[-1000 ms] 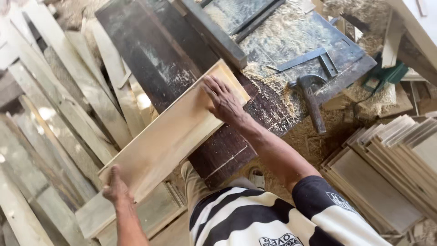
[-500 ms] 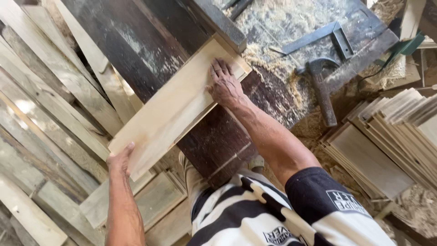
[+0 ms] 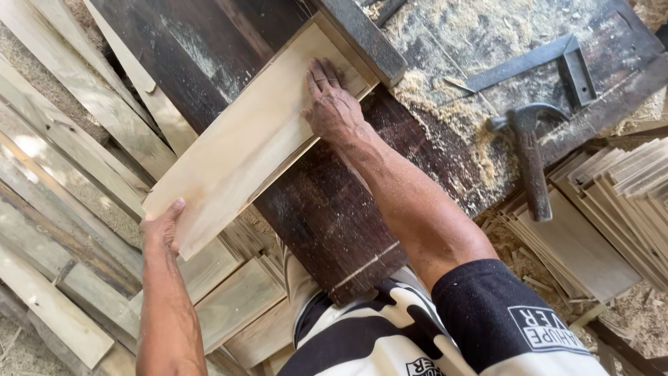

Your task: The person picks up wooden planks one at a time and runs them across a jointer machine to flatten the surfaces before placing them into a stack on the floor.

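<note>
Sawdust-covered dark workbench fills the middle of our view, so we'll place everything off that. Left of it and lower down, loose pale planks lie in a rough heap on the ground.

Our left hand sits just off the bench's left edge, cupped around the near end of a pale board, thumb up on the top face, fingers mostly hidden underneath, so a loose hold on that end rather than a tight clamp. The board lies across the bench with its long axis running diagonally, near end pointing down-left past the bench edge, far end pointing up-right, butted against a dark stop block on the bench top.

Our right hand is spread flat on the board's far end, palm down, fingers straight, pressing rather than gripping.

Further right on the bench: a metal square and a hammer in the shavings. Off the bench's right edge, stacked thin slats.

Compared with half a second back, the board has slid up-right until it meets the stop block, and both hands went with it.
</note>
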